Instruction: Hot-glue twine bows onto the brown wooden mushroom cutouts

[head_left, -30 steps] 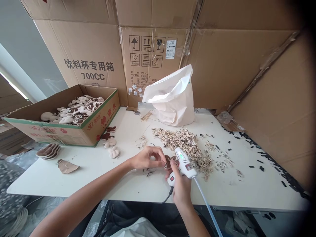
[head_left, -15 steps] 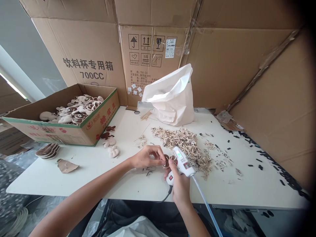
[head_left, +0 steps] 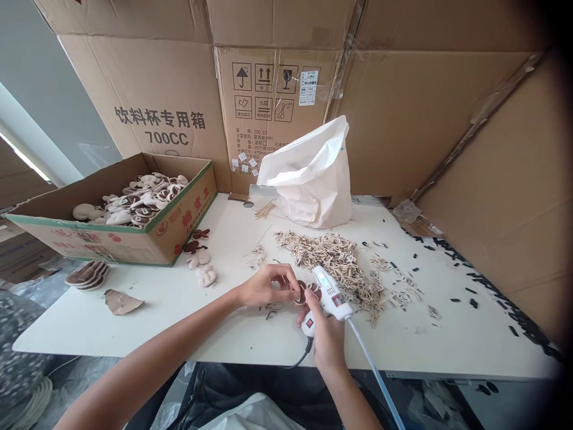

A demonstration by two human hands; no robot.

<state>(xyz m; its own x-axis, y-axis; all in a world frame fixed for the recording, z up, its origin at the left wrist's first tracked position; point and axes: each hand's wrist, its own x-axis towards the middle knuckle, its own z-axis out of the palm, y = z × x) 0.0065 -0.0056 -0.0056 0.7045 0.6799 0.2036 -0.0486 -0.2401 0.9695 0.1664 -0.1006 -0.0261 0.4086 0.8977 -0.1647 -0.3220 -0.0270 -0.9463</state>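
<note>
A small brown plush piece with a pale edge point(head_left: 302, 294) is held up between my hands above the front of the table. My left hand point(head_left: 270, 285) pinches it from the left with thumb and fingers. My right hand point(head_left: 329, 337) is wrapped round a white hot glue gun point(head_left: 332, 292), its thumb also against the plush piece. The gun's nozzle points up and away, its green light is lit, and a long clear glue stick point(head_left: 373, 367) trails from its rear. Behind the gun lies a heap of small beige loops point(head_left: 329, 254).
An open cardboard box point(head_left: 179, 230) of plush pieces stands at left, with several more pieces point(head_left: 206, 275) beside it. Stacked brown pieces point(head_left: 87, 275) and a cardboard scrap point(head_left: 123, 301) lie front left. A white bag point(head_left: 322, 197) stands behind the heap; black bits point(head_left: 473, 303) litter the right.
Hardly anything differs. Both hands keep their places on the plush piece and glue gun; the gun has shifted very slightly left.
</note>
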